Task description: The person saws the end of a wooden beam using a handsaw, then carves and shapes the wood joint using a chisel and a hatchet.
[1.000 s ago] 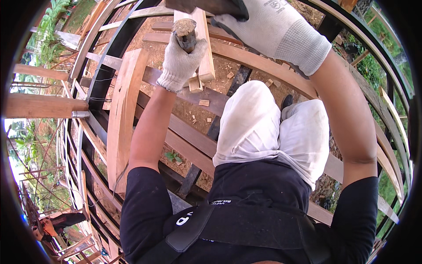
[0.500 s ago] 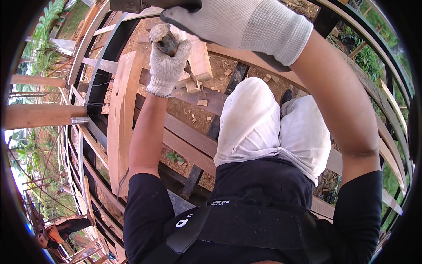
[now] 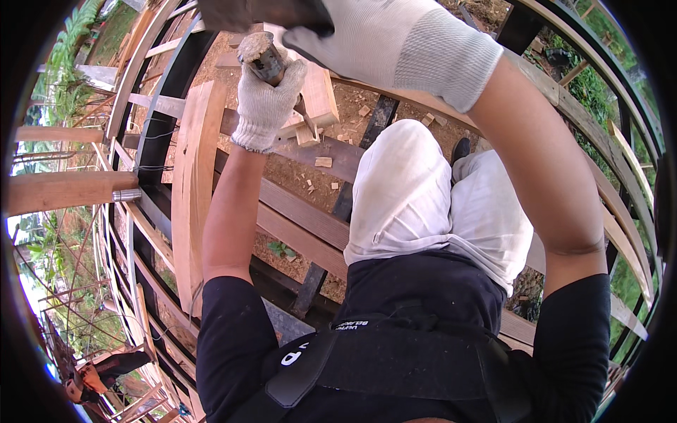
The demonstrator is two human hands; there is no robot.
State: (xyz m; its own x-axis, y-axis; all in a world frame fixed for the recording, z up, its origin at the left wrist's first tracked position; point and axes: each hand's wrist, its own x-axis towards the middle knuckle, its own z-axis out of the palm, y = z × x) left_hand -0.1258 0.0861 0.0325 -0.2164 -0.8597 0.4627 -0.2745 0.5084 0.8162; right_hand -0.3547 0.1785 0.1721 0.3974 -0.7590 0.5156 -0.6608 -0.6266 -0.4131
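Observation:
My left hand [image 3: 266,102], in a white knit glove, is closed round a chisel [image 3: 268,65] with a battered, pale-topped handle. The chisel's blade tip points down at a partly cut wood chip [image 3: 307,135] at the near end of a light timber beam [image 3: 321,99]. Above it, at the upper edge of the view, my right hand [image 3: 367,39] wears a grey-white glove with a dark palm. Its fingers are wrapped round a dark hammer [image 3: 271,13], whose head is blurred and partly cut off by the edge. The hammer is close above the chisel handle.
A thick pale timber [image 3: 194,183] lies left of my left forearm. Brown planks [image 3: 303,211] cross dark metal bars [image 3: 310,289] beneath me, with gaps down to soil. Wood chips [image 3: 323,162] are scattered about. An orange power tool [image 3: 92,377] lies at the lower left.
The hammer in my right hand has come lower into view and slightly to the right. My left hand and the chisel have hardly moved.

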